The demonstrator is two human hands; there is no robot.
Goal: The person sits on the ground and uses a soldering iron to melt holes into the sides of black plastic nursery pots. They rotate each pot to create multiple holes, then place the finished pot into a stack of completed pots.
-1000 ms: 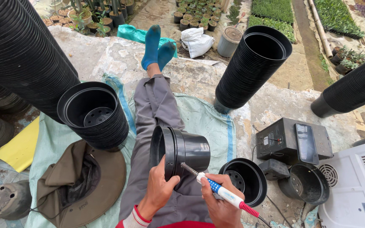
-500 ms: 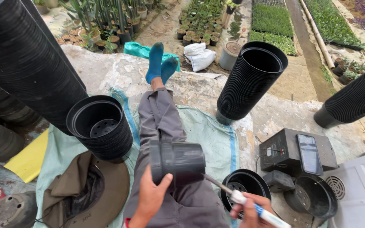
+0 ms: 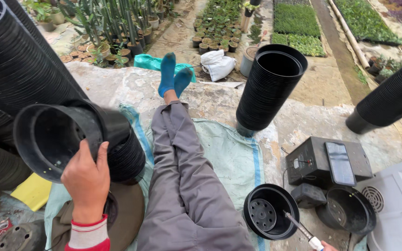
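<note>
My left hand (image 3: 87,179) grips the rim of a black plastic pot (image 3: 52,135), held on its side with the opening facing me. It rests against the short stack of black pots (image 3: 129,151) to the left of my grey-trousered legs (image 3: 182,181). Only a sliver of my right hand (image 3: 325,247) shows at the bottom edge. It holds a thin pen-like tool (image 3: 298,226) whose metal tip points into an empty black pot (image 3: 268,214) standing on the ground by my right thigh.
Tall leaning stacks of black pots stand at the left (image 3: 15,60), the centre (image 3: 268,88) and the right (image 3: 387,102). A black box with a phone on it (image 3: 326,162), another pot (image 3: 345,209) and a white appliance (image 3: 401,209) crowd the right. A brown hat (image 3: 126,214) lies under my left arm.
My left hand carried the black pot from my lap over to the pot stack on the left. My right hand with the tool dropped down and right toward the pot on the ground.
</note>
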